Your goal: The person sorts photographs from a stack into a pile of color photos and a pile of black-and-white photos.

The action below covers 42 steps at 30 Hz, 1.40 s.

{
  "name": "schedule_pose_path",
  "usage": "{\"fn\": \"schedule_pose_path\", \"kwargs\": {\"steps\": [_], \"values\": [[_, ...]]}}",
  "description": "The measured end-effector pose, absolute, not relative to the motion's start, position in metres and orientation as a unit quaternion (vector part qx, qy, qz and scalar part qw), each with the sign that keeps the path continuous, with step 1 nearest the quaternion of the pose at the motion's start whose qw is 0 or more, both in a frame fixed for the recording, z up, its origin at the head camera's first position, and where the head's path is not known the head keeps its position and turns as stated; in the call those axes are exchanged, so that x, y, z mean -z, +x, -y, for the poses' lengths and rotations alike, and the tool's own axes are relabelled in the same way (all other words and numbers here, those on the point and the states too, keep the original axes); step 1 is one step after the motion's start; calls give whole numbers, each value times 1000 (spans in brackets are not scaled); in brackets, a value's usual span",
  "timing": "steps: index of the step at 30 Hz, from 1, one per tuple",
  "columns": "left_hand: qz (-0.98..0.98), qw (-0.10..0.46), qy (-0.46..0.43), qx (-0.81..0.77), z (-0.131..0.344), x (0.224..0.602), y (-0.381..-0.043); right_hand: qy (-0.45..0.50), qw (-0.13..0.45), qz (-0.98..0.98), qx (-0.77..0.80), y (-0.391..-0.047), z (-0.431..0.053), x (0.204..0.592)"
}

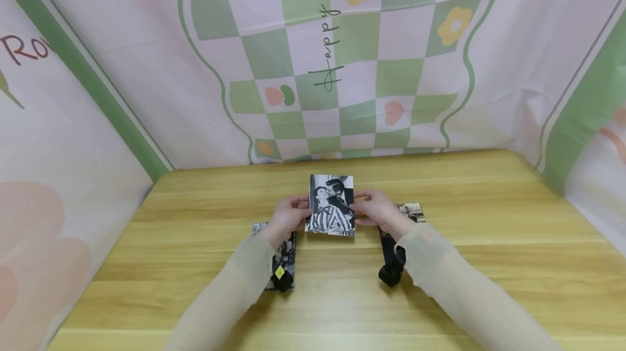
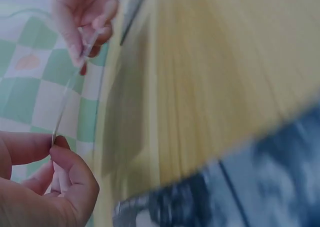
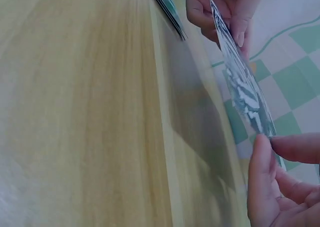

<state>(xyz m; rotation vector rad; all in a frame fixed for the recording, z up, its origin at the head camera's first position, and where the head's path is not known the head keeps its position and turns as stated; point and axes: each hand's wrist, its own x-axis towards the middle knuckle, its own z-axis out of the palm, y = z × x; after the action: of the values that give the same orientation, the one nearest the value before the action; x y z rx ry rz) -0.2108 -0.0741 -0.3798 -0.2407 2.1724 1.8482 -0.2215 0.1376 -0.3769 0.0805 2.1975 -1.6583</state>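
A black-and-white photo card (image 1: pixel 331 205) of two people is held up above the table between both hands. The left hand (image 1: pixel 287 216) pinches its left edge between thumb and fingers. At the opposite edge, the right hand (image 1: pixel 379 210) pinches it the same way. Seen edge-on, the card (image 3: pixel 245 87) is thin and slightly tilted in the right wrist view. Beneath the left wrist lies a stack of photo cards (image 1: pixel 288 256), partly hidden by the arm. Another group of cards (image 1: pixel 413 211) lies under the right wrist, mostly covered.
The wooden table (image 1: pixel 337 296) stretches around the hands. A checkered curtain (image 1: pixel 313 85) hangs along its back edge. Black wrist straps with devices (image 1: pixel 391 272) hang below both wrists, over the cards.
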Motion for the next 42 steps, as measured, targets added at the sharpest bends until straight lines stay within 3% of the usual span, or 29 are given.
{"fn": "schedule_pose_path", "kwargs": {"steps": [11,25,42], "values": [[-798,120,-34,-589,101,376,-196,9,183,-781,597,-209,-124,374],[-815,133,-40,-563,140,373,-176,-16,195,-750,632,-192,-92,378],[-833,153,-50,-529,188,379,-145,-33,257,-738,623,-175,-44,393]]}}
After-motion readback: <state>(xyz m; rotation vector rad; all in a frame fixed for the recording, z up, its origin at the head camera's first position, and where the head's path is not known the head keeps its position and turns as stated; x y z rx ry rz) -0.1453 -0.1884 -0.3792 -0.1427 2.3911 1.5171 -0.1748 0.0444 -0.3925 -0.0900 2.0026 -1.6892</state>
